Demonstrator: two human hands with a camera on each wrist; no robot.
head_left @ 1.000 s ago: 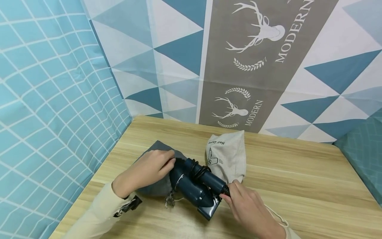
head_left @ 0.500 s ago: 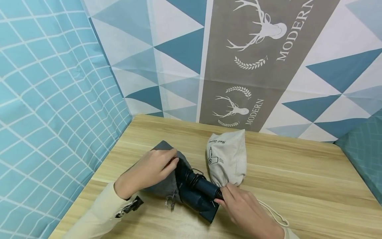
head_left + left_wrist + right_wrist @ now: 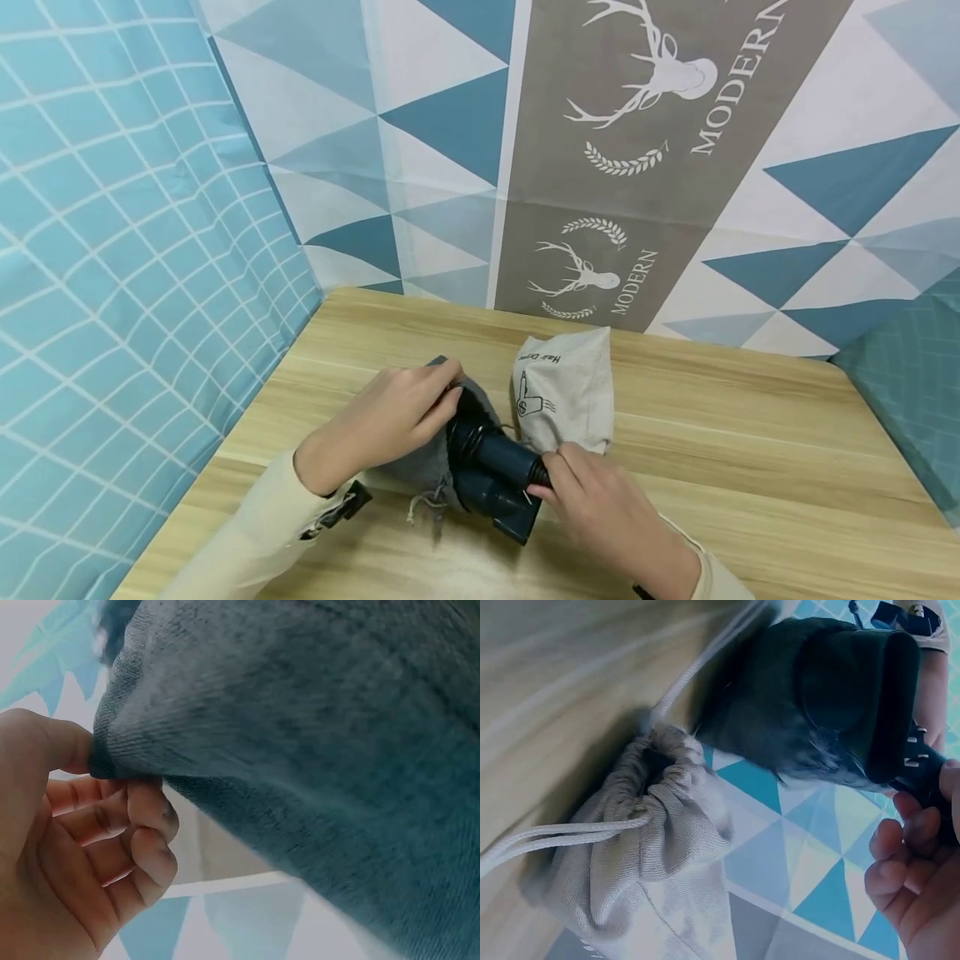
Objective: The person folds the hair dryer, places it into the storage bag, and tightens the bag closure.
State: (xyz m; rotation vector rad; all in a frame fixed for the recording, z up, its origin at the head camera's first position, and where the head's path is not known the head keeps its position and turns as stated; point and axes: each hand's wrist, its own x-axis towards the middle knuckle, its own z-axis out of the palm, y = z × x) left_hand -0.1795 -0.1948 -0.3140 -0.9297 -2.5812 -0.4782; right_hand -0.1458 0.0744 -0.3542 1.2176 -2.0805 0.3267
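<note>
A dark blue folding hair dryer, its black cord wound round the handle, lies partly inside a grey drawstring bag. My left hand pinches the bag's rim at its upper edge. In the left wrist view, the thumb and fingers grip the grey cloth, which hides the dryer there. With its thumb and fingertips my right hand holds the handle's end, where the ribbed cord sleeve sits. The dryer's flat nozzle faces out of the bag in the right wrist view.
Behind the right hand lies a beige drawstring pouch printed "Hair Dryer", its neck gathered by a white cord. The wooden table meets a patterned backdrop at the back and a blue checked sheet at the left.
The hair dryer has slid left, deeper into the grey bag, with my right hand moving along with it. My left hand has drawn the bag's rim rightward over more of the dryer.
</note>
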